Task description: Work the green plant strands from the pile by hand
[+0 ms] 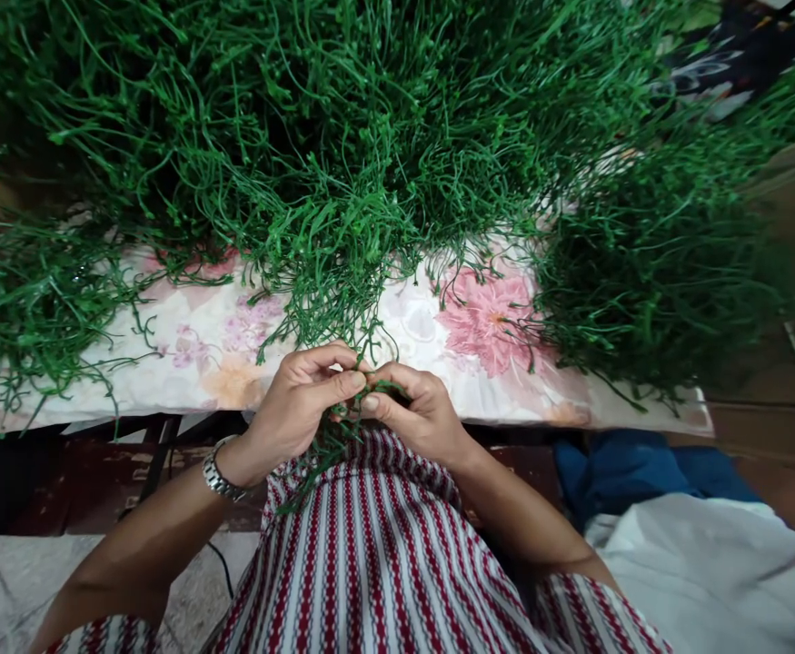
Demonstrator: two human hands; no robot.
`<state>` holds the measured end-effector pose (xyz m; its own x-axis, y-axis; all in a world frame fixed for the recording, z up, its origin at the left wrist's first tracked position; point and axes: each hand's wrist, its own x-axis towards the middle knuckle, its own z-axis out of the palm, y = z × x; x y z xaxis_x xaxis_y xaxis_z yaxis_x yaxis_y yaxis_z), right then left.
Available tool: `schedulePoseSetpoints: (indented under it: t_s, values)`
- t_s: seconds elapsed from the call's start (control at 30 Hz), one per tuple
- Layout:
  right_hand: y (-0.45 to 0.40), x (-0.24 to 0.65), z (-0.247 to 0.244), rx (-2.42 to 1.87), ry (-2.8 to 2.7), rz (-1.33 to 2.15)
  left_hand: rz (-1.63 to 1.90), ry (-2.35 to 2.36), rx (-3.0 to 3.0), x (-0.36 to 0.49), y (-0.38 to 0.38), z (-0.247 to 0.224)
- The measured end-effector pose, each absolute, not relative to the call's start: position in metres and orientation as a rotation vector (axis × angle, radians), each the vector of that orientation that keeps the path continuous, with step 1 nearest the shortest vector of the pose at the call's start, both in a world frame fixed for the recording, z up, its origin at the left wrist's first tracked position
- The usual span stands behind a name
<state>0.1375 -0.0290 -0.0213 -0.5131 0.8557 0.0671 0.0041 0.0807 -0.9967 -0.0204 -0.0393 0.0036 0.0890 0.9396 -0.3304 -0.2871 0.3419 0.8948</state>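
Observation:
A big heap of thin green plastic plant stems (342, 145) lies across a table with a floral cloth (199, 345). My left hand (298, 404) and my right hand (417, 413) meet at the table's near edge. Both pinch a small bunch of green stems (332, 436) that hangs down over my striped red-and-white lap. The fingertips of both hands touch at the top of that bunch. A metal watch (222, 477) is on my left wrist.
More green stems pile at the left (22, 309) and at the right (656, 263) of the table. Blue fabric (635, 463) and white cloth (710, 563) lie at the lower right. Pale floor (8, 581) shows at the lower left.

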Motion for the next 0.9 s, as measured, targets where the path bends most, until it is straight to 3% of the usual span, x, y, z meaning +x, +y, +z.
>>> schedulePoseSetpoints:
  t_s: [0.37,0.53,0.77,0.9]
  values:
    - [-0.034,0.14,-0.023,-0.938,-1.884,0.998,1.043,1.083,0.941,-0.023,-0.042,0.001]
    - [-0.03,0.141,-0.026,-0.721,-1.984,0.997,0.999,1.181,1.139,-0.023,-0.043,0.005]
    - [-0.03,0.143,-0.029,-0.786,-2.178,0.846,0.944,1.215,1.578,-0.029,-0.046,0.009]
    - [-0.032,0.151,-0.017,-0.489,-2.33,0.998,0.811,1.062,1.92,-0.035,-0.06,0.019]
